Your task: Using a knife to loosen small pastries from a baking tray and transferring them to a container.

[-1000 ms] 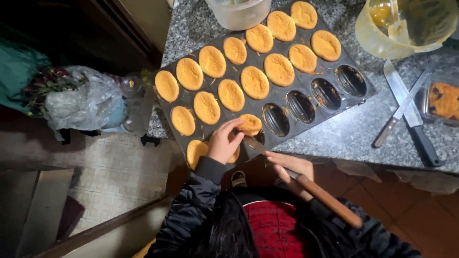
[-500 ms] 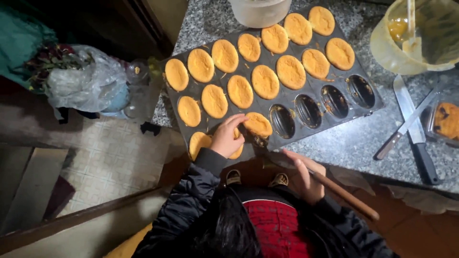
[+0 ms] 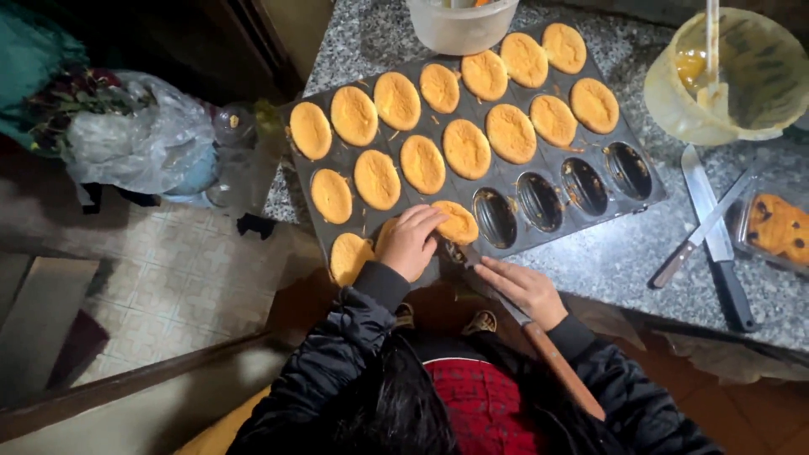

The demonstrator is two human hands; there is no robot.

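Seen from above, a person's left hand rests with fingers curled on a golden cake in the near row of a dark baking tray, partly covering a second cake beneath the palm, while the right hand closes around a wooden-handled knife whose tip meets the cake's edge; much of the blade is hidden under the fingers, and the handle end runs down over a dark sleeve. The tray lies on a speckled stone counter, its near corner hanging past the edge. Four cups stand empty beside the cake. A white tub is cut off at the top, a yellowish mixing bowl sits to the right, two more knives cross nearby, and a clear box of dark-spotted cake is cropped by the frame
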